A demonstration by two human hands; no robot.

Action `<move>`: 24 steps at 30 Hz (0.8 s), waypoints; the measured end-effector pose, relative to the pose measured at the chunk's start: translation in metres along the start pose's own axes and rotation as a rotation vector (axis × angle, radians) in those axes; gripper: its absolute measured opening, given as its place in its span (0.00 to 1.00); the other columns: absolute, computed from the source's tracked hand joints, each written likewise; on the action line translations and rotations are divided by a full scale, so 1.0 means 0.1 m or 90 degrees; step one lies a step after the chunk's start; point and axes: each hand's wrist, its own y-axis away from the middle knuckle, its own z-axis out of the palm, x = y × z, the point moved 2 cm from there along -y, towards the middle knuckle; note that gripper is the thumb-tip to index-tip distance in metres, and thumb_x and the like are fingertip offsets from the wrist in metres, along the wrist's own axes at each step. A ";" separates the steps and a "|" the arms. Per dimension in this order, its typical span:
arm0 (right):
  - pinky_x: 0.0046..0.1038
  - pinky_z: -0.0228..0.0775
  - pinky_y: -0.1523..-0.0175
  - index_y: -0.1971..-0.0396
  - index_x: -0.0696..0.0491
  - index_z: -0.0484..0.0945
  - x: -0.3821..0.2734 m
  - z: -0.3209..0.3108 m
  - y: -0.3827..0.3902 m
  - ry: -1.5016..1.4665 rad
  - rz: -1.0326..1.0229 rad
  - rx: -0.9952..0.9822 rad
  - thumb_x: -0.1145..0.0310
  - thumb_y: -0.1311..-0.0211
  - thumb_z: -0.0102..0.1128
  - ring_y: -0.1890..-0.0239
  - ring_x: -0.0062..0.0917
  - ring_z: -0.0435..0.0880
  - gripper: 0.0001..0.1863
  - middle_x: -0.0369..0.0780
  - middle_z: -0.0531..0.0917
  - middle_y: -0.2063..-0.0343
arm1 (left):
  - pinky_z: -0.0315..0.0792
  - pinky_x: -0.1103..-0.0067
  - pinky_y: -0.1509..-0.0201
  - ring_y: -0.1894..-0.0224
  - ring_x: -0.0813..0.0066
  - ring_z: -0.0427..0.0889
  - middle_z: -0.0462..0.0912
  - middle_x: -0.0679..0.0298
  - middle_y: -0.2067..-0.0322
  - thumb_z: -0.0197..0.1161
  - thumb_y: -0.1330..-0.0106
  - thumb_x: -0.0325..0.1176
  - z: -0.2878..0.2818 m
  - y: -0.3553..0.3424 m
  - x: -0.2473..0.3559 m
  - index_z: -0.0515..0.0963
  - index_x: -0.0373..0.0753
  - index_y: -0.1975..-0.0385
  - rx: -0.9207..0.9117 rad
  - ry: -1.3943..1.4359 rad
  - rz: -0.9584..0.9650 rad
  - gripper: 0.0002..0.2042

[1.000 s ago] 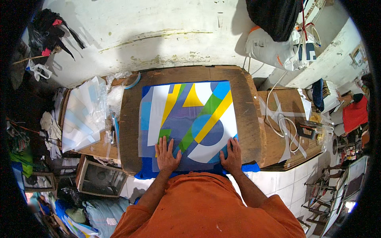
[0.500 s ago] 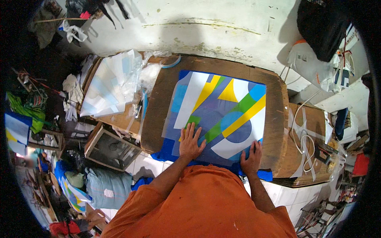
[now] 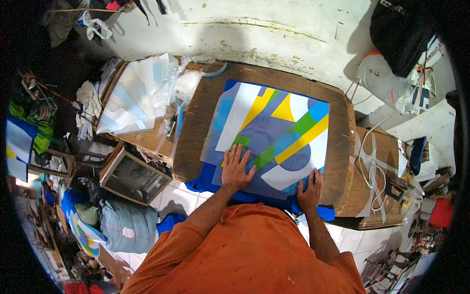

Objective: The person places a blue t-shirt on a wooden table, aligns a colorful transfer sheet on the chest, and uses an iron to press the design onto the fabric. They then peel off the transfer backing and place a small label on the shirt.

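Observation:
A sheet with yellow, green, white and blue geometric shapes (image 3: 296, 128) lies over blue cloth (image 3: 201, 180) on a brown wooden board (image 3: 340, 152). A see-through film seems to cover the pattern and reaches past it on the left. My left hand (image 3: 237, 171) rests flat on the sheet's lower left part, fingers spread beside a green patch. At the lower right edge, my right hand (image 3: 309, 191) lies with its fingers stretched forward and slightly bent, touching the sheet. Neither hand holds anything. Blue cloth hangs over the board's near edge.
Left of the board are translucent patterned sheets (image 3: 139, 98) and crumpled clear plastic (image 3: 188, 88). A wood-framed screen (image 3: 134, 176) and a grey-blue bundle (image 3: 128, 226) stand lower left. Taped cardboard (image 3: 372, 191) with a white cable (image 3: 377, 179) lies right. A wall (image 3: 269, 34) rises behind.
The whole view has shifted slightly. Both hands stay in about the same places on the patterned sheet, and I see no clear movement of the sheet on the board.

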 end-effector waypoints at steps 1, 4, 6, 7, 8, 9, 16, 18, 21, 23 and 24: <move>0.50 0.52 0.20 0.29 0.65 0.64 0.02 0.03 0.01 -0.009 0.000 -0.011 0.63 0.34 0.65 0.23 0.52 0.58 0.37 0.54 0.64 0.28 | 0.40 0.48 0.17 0.19 0.48 0.51 0.58 0.48 0.23 0.62 0.31 0.53 -0.01 0.00 0.00 0.69 0.44 0.29 0.005 0.001 -0.009 0.33; 0.50 0.56 0.22 0.31 0.64 0.67 0.05 0.07 -0.01 -0.038 0.015 0.012 0.64 0.37 0.67 0.25 0.54 0.63 0.37 0.55 0.69 0.31 | 0.38 0.49 0.17 0.19 0.48 0.51 0.57 0.48 0.23 0.62 0.31 0.52 -0.02 -0.02 0.03 0.69 0.44 0.29 -0.004 -0.022 -0.001 0.33; 0.49 0.60 0.24 0.33 0.61 0.71 0.03 -0.04 -0.06 -0.093 0.029 0.060 0.64 0.38 0.68 0.27 0.55 0.66 0.34 0.55 0.72 0.32 | 0.38 0.50 0.16 0.19 0.48 0.50 0.56 0.48 0.22 0.61 0.30 0.52 -0.02 -0.03 0.03 0.68 0.44 0.28 -0.021 -0.006 -0.003 0.33; 0.48 0.61 0.25 0.35 0.60 0.74 -0.03 -0.15 -0.09 -0.118 0.032 0.088 0.65 0.38 0.69 0.28 0.55 0.68 0.32 0.54 0.72 0.33 | 0.38 0.50 0.16 0.19 0.48 0.49 0.56 0.48 0.22 0.61 0.30 0.52 -0.01 -0.03 0.04 0.67 0.44 0.28 -0.049 -0.007 -0.011 0.33; 0.47 0.62 0.25 0.35 0.59 0.75 -0.07 -0.32 -0.16 -0.179 0.087 0.129 0.66 0.37 0.68 0.29 0.53 0.70 0.31 0.54 0.74 0.34 | 0.38 0.50 0.16 0.18 0.49 0.49 0.55 0.48 0.22 0.60 0.29 0.52 -0.01 -0.02 0.04 0.67 0.44 0.27 -0.044 -0.020 -0.008 0.33; 0.45 0.62 0.25 0.35 0.58 0.76 -0.13 -0.53 -0.23 -0.255 0.177 0.153 0.66 0.35 0.67 0.30 0.52 0.71 0.29 0.54 0.76 0.35 | 0.38 0.50 0.16 0.18 0.49 0.48 0.55 0.48 0.22 0.60 0.29 0.52 0.00 -0.03 0.04 0.66 0.44 0.27 -0.053 -0.044 -0.016 0.33; 0.49 0.54 0.22 0.43 0.58 0.80 -1.25 -3.05 -0.61 -1.040 -0.067 -0.021 0.53 0.27 0.51 0.29 0.47 0.72 0.25 0.55 0.76 0.35 | 0.33 0.49 0.16 0.17 0.48 0.43 0.52 0.45 0.21 0.54 0.26 0.52 0.06 -0.03 -0.01 0.65 0.40 0.26 -0.048 -0.054 0.017 0.33; 0.51 0.56 0.23 0.48 0.56 0.82 -1.72 -3.50 -0.63 -1.121 -0.247 -0.093 0.58 0.28 0.53 0.33 0.44 0.75 0.20 0.51 0.79 0.41 | 0.33 0.50 0.16 0.17 0.48 0.43 0.51 0.46 0.21 0.54 0.25 0.52 0.06 -0.03 -0.01 0.64 0.41 0.26 -0.059 -0.055 0.015 0.33; 0.55 0.59 0.25 0.54 0.53 0.83 -2.15 -3.79 -0.71 -1.215 -0.297 -0.166 0.65 0.29 0.55 0.39 0.41 0.81 0.12 0.45 0.84 0.49 | 0.33 0.51 0.16 0.17 0.49 0.42 0.51 0.48 0.21 0.53 0.25 0.52 0.06 -0.05 0.01 0.63 0.42 0.25 -0.074 -0.061 0.002 0.33; 0.57 0.61 0.26 0.59 0.51 0.85 -2.29 -3.87 -0.73 -1.253 -0.298 -0.187 0.69 0.30 0.57 0.43 0.39 0.84 0.08 0.41 0.87 0.54 | 0.32 0.51 0.16 0.17 0.50 0.41 0.51 0.49 0.21 0.53 0.25 0.53 0.05 -0.05 0.02 0.63 0.42 0.25 -0.082 -0.080 -0.006 0.33; 0.59 0.62 0.27 0.61 0.50 0.85 -2.32 -3.91 -0.73 -1.266 -0.290 -0.189 0.72 0.31 0.58 0.45 0.37 0.86 0.07 0.39 0.88 0.57 | 0.33 0.52 0.15 0.17 0.51 0.41 0.50 0.49 0.20 0.53 0.25 0.53 0.05 -0.05 0.01 0.61 0.43 0.24 -0.080 -0.091 0.001 0.33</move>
